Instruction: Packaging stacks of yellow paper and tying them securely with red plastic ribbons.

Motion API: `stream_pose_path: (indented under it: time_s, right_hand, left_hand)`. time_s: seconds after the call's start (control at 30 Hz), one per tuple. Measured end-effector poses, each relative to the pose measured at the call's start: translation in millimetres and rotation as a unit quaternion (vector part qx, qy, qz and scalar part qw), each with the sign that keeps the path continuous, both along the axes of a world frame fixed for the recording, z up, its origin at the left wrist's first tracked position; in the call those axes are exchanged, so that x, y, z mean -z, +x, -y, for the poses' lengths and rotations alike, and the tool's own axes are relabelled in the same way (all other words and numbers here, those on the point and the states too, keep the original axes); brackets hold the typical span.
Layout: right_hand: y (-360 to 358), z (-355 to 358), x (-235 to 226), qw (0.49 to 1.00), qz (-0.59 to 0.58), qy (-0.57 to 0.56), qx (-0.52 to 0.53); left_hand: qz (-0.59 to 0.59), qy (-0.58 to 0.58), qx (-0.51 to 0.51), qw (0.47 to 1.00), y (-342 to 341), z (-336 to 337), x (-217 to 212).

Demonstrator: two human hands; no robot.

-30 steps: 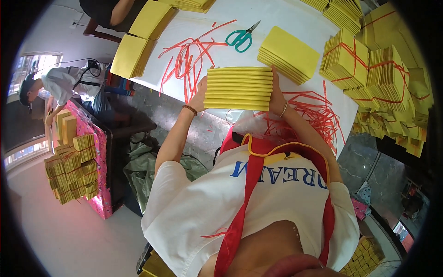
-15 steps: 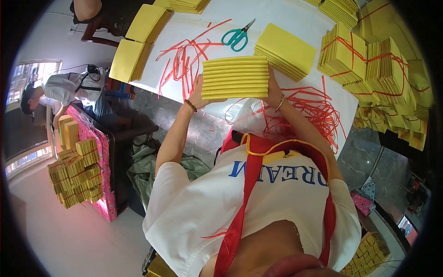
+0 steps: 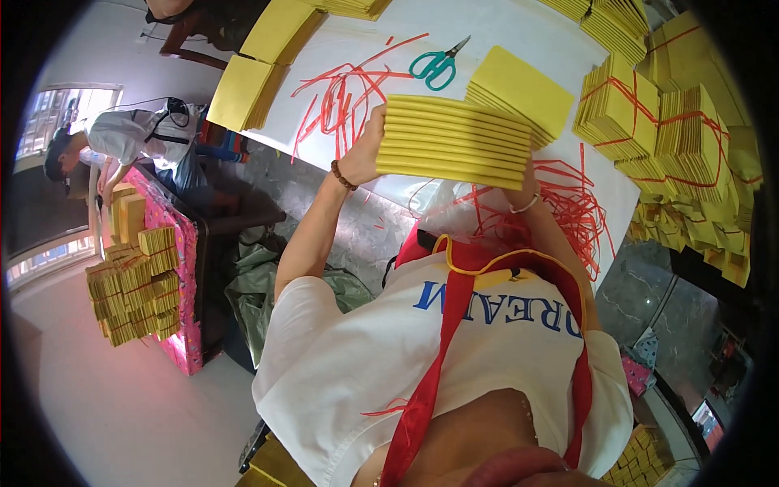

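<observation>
Between my two hands I hold a stack of yellow padded envelopes [image 3: 454, 140] above the near edge of the table, their folded edges facing me. My left hand [image 3: 370, 148] grips its left end, with a beaded bracelet at the wrist. At the right end, my right hand [image 3: 523, 180] is mostly hidden behind the stack, a bangle on that wrist. Another pile of yellow envelopes [image 3: 523, 89] lies on the table just beyond. Green-handled scissors [image 3: 438, 66] lie to the left of that pile, partly open.
Loose red strapping strips [image 3: 345, 105] lie on the white table [image 3: 373, 40], with a larger tangle [image 3: 568, 207] at the right. Tied envelope bundles [image 3: 621, 105] are heaped far right. At left, a person [image 3: 134, 134] leans over a pink-covered table [image 3: 191, 325] with more bundles [image 3: 134, 292].
The held stack has moved right and nearer, tilting so its right end dips. My hands have moved with it. The whole view has shifted slightly.
</observation>
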State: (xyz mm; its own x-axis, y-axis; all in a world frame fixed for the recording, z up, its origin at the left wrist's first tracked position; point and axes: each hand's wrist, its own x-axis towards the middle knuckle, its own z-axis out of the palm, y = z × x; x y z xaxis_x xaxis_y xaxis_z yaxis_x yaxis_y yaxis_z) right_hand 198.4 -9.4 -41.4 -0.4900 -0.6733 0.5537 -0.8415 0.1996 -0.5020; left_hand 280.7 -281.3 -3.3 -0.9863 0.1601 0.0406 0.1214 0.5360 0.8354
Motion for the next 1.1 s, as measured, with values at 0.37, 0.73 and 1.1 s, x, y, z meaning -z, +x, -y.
stream_pose_path:
  time_s: [0.37,0.73,1.1]
  right_hand:
    - [11,-53,-3,0.999,-0.036,-0.023,0.027]
    - [25,-84,-2,0.995,0.057,-0.062,0.057]
    - [34,-119,-3,0.981,0.135,-0.113,0.085]
  left_hand:
    - [-0.080,0.262,0.126,0.953,-31,-12,-69]
    - [-0.061,0.220,0.134,0.964,-41,-50,-85]
    - [-0.082,0.251,0.148,0.953,-56,-92,-84]
